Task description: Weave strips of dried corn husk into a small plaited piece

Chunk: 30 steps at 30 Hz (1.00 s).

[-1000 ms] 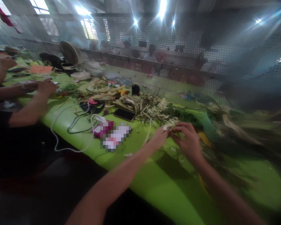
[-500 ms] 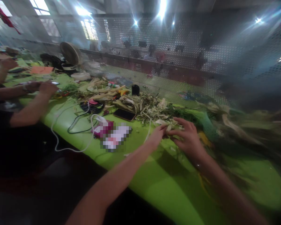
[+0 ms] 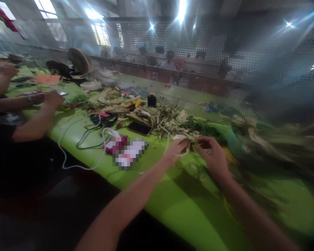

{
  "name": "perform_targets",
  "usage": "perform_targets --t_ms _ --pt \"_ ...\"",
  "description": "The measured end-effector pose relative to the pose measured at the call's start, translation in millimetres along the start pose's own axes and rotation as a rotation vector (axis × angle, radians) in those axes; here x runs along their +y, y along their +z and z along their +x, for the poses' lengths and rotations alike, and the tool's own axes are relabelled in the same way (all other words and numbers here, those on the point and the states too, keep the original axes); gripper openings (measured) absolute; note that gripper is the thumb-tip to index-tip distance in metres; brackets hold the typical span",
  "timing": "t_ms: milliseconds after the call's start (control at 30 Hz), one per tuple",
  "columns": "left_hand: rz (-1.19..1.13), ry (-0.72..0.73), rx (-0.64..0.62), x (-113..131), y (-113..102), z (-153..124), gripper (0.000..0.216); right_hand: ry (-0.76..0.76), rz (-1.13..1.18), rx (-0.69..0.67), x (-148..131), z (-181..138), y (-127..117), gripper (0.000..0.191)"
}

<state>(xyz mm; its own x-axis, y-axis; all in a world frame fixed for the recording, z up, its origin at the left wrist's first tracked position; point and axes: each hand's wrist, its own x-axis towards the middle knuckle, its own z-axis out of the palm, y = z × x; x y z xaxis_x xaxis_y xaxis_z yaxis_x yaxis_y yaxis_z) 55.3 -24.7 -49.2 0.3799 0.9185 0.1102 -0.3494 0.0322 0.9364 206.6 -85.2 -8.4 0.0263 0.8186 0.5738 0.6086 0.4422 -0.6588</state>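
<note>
My left hand (image 3: 176, 149) and my right hand (image 3: 214, 157) meet over the bright green table (image 3: 178, 205), at the near edge of a heap of pale dried leaf strips (image 3: 170, 122). Both hands are closed in a pinch on a small bundle of pale leaf strips (image 3: 190, 142) held between them. A thin pale strip hangs down from the left fingers.
A dark phone (image 3: 139, 128) lies left of the heap, with a pink packet (image 3: 117, 143) and white and black cables (image 3: 80, 141) further left. Other people's arms (image 3: 34, 118) work at the table's left end. A perforated metal screen (image 3: 188, 66) stands behind. More leaves pile at the right.
My right hand's fingers had spread over the strips and have curled back into a pinch. Both hands rose slightly toward the heap with the bundle.
</note>
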Motion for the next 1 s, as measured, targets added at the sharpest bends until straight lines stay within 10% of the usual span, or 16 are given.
perform_targets --t_ms 367,700,1000 --pt "0.203 -0.042 -0.056 3.7 2.5 -5.3 0.021 -0.166 -0.212 -0.048 1.9 1.5 -5.7 0.017" --pt "-0.241 -0.111 0.017 17.3 0.3 -8.7 0.024 0.037 -0.136 -0.12 16.7 7.7 -12.7 0.006" --pt "0.108 -0.044 -0.135 1.8 -1.0 -9.6 0.024 0.412 0.222 -0.195 4.3 18.1 -13.5 0.032"
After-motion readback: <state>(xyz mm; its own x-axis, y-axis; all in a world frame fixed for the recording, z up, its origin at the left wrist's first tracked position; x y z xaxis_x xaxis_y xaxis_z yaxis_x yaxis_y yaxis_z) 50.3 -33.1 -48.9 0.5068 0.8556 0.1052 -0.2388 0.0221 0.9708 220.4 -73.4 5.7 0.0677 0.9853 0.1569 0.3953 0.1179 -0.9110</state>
